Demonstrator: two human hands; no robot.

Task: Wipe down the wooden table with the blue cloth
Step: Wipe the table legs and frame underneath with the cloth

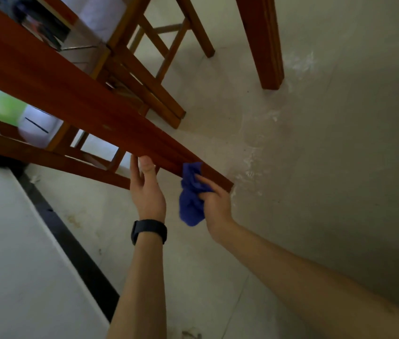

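I see the cloth (190,204) pressed on a red-brown worktop leg (71,99).
The left hand (147,189) grips the leg low down, with the thumb on the near side and the fingers round the back. Just right of it, the right hand (214,201) is clamped on the cloth and pushes its bunched top against the leg, close to where the leg meets the floor (340,167). The rest of the cloth hangs down beside that hand. A black band (149,231) sits on the left wrist. Far off, a chair (144,77) stands on the floor, with a second leg (262,45) to its right.
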